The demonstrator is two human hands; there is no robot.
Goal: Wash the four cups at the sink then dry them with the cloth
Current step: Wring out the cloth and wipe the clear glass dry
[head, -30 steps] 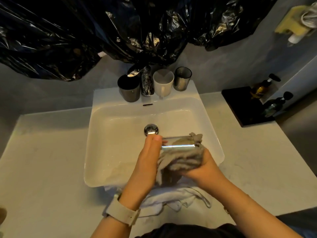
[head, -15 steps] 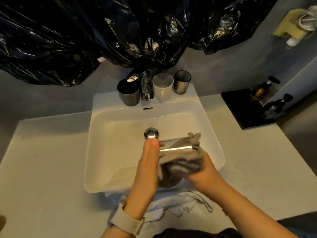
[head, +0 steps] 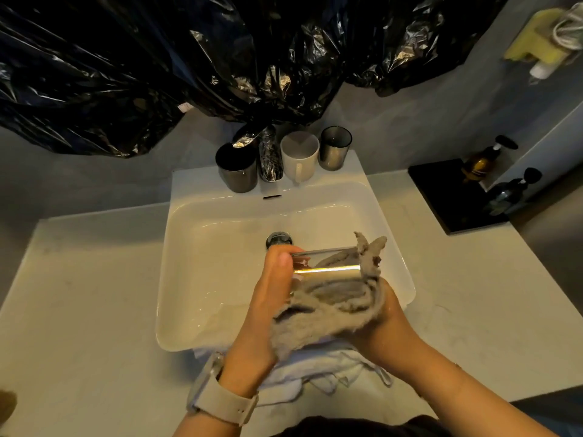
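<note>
1. Held over the near right part of the sink (head: 220,279): a clear glass cup (head: 325,263), lying on its side, the fourth of the set. Left hand (head: 271,298) clamped on its base end, thumb across the glass. Right hand (head: 388,316) bunched round the grey cloth (head: 331,304), which wraps the cup's near side and pokes out past the rim on the right.
2. Standing on the far ledge of the sink: a dark cup (head: 238,171), a white mug (head: 299,156) and a smoked glass cup (head: 335,148), either side of the chrome tap (head: 268,156).
3. Likely slip: wet glass twisting out of the left grip while the cloth turns, then dropping onto hard ceramic and cracking.
4. Second risk: too much push from the cloth inside a thin wall, straining the rim.
5. Third risk: setting the dried cup back on a crowded ledge and knocking a neighbour into the basin.
6. Also possible: a damp cloth leaving streaks, hard to judge in such dim light.
7. Surface: pale stone-look tabletop (head: 79,310) round a white rectangular basin with a metal drain (head: 279,239); a white towel (head: 315,367) draped over the near edge.
8. Room: grey wall, black plastic sheeting (head: 157,74) hung above the tap; a black tray (head: 441,197) with two pump bottles at far right; a yellow sponge (head: 533,42) on a shelf, upper right.
</note>
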